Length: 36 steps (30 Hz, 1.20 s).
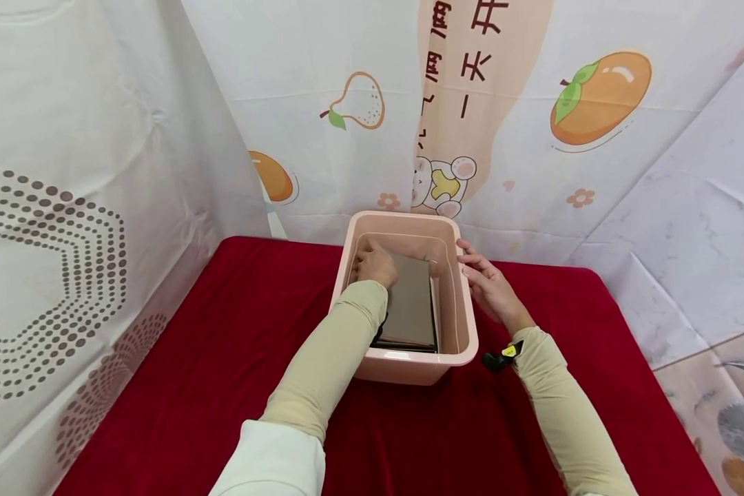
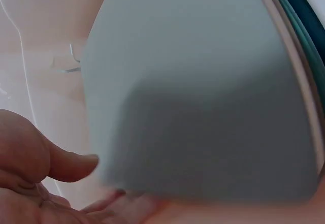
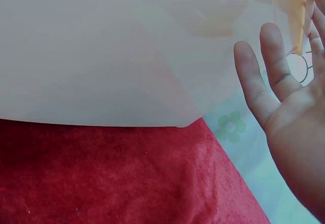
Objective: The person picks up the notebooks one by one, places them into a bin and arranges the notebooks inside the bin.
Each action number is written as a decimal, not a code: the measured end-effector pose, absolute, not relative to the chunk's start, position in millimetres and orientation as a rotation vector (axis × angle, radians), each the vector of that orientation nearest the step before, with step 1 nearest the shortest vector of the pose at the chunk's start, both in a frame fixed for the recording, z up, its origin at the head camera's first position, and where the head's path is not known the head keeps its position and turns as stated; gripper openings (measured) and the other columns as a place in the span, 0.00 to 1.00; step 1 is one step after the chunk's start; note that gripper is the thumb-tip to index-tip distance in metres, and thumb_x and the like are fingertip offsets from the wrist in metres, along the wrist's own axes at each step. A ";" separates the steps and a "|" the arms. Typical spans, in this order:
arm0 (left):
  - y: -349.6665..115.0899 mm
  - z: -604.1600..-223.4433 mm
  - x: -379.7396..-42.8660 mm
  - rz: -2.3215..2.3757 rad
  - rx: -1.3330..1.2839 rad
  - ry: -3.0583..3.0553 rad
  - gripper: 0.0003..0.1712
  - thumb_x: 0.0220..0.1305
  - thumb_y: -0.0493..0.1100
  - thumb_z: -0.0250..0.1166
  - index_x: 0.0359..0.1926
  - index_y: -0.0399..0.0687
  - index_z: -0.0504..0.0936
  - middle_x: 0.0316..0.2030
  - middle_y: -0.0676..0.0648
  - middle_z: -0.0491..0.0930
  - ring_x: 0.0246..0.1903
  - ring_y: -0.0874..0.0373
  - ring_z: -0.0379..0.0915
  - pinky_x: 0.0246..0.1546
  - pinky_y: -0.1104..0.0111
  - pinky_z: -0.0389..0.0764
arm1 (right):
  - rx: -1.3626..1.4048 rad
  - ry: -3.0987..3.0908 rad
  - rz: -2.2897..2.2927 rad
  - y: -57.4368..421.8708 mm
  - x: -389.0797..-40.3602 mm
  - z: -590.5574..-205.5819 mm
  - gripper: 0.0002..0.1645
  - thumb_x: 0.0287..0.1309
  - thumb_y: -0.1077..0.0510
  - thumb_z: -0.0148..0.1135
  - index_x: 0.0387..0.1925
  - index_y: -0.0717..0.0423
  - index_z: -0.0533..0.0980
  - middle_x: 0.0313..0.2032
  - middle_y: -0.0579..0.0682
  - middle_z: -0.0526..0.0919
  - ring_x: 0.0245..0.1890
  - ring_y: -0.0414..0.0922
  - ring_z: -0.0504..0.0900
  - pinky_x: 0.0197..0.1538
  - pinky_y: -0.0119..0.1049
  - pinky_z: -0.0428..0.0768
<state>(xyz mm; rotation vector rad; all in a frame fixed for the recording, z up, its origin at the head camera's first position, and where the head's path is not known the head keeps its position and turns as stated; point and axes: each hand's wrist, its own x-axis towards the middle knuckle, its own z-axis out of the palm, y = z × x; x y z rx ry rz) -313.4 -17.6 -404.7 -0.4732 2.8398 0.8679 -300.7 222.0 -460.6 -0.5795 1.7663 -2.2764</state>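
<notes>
A pink plastic bin [image 1: 403, 373] stands on the red cloth, with a stack of flat, notebook-like things inside. The top one has a plain grey cover [image 1: 410, 296]. Pink, brown, teal and dark blue edges [image 2: 304, 46] show beneath it in the left wrist view. Reaching into the bin, my left hand [image 1: 375, 265] is at the stack's far left end. Its thumb [image 2: 73, 167] lies beside the grey cover's corner, and its fingers are partly hidden past the edge. My right hand [image 1: 491, 288] touches the bin's right rim, its fingers spread and fairly straight.
The red cloth [image 1: 248, 317] covers the table around the bin. A white curtain with printed fruit [image 1: 601, 100] hangs right behind the bin. More curtains close off the left and right sides. A black wrist device [image 1: 501, 357] sits on my right wrist.
</notes>
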 end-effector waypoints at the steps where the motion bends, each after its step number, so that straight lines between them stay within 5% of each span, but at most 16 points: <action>1: -17.3 -404.8 -313.4 0.862 -0.476 2.837 0.50 0.66 0.40 0.61 0.80 0.41 0.41 0.65 0.24 0.64 0.60 0.31 0.72 0.61 0.44 0.78 | -0.581 1.766 -2.275 222.3 -300.7 -460.6 0.13 0.77 0.58 0.51 0.55 0.45 0.79 0.81 0.44 0.49 0.81 0.48 0.47 0.62 0.26 0.78; 7: -13.9 -406.9 -315.0 0.743 -0.410 2.846 0.53 0.67 0.42 0.61 0.81 0.42 0.37 0.68 0.24 0.63 0.64 0.31 0.69 0.62 0.44 0.77 | -0.576 1.771 -2.274 224.6 -299.4 -460.7 0.13 0.77 0.58 0.51 0.55 0.45 0.78 0.82 0.44 0.48 0.82 0.49 0.45 0.62 0.26 0.78; 15: -9.7 -405.9 -318.3 0.760 -0.189 2.873 0.37 0.73 0.45 0.56 0.77 0.43 0.54 0.70 0.30 0.62 0.66 0.36 0.67 0.65 0.43 0.73 | -0.586 1.766 -2.277 226.5 -299.4 -461.9 0.13 0.77 0.58 0.51 0.55 0.45 0.78 0.81 0.44 0.48 0.79 0.44 0.53 0.62 0.26 0.79; 21: -6.6 -394.3 -315.5 0.870 -0.027 2.919 0.32 0.75 0.55 0.56 0.74 0.50 0.65 0.62 0.41 0.76 0.51 0.48 0.76 0.51 0.54 0.80 | -0.606 1.750 -2.262 226.8 -302.4 -463.2 0.14 0.77 0.59 0.51 0.55 0.46 0.78 0.81 0.44 0.49 0.72 0.35 0.64 0.59 0.28 0.81; 23: -5.9 -387.7 -314.2 0.868 0.058 2.938 0.25 0.75 0.56 0.55 0.65 0.50 0.76 0.53 0.44 0.81 0.44 0.51 0.76 0.45 0.58 0.80 | -0.610 1.753 -2.257 227.3 -303.4 -463.3 0.14 0.77 0.60 0.51 0.56 0.47 0.78 0.81 0.44 0.49 0.69 0.32 0.68 0.57 0.29 0.82; 28: -4.7 -370.0 -312.9 0.987 0.126 2.906 0.28 0.75 0.54 0.57 0.67 0.45 0.72 0.50 0.44 0.78 0.42 0.51 0.77 0.42 0.59 0.80 | -0.612 1.794 -2.239 228.2 -306.6 -462.7 0.13 0.77 0.59 0.52 0.55 0.45 0.78 0.81 0.45 0.49 0.68 0.31 0.69 0.55 0.28 0.83; 32: -5.7 -357.1 -314.5 1.022 0.123 2.916 0.38 0.75 0.56 0.56 0.76 0.42 0.60 0.64 0.40 0.74 0.60 0.46 0.75 0.62 0.56 0.77 | -0.617 1.834 -2.195 230.7 -311.3 -461.3 0.13 0.76 0.59 0.53 0.56 0.47 0.78 0.81 0.45 0.49 0.69 0.30 0.68 0.55 0.29 0.83; 36: -8.1 -344.4 -316.8 0.969 0.166 2.958 0.38 0.80 0.57 0.47 0.78 0.40 0.55 0.77 0.34 0.57 0.77 0.41 0.55 0.75 0.50 0.65 | -0.597 1.993 -2.058 237.9 -314.3 -453.4 0.18 0.76 0.58 0.54 0.62 0.58 0.75 0.81 0.47 0.51 0.63 0.30 0.75 0.52 0.30 0.85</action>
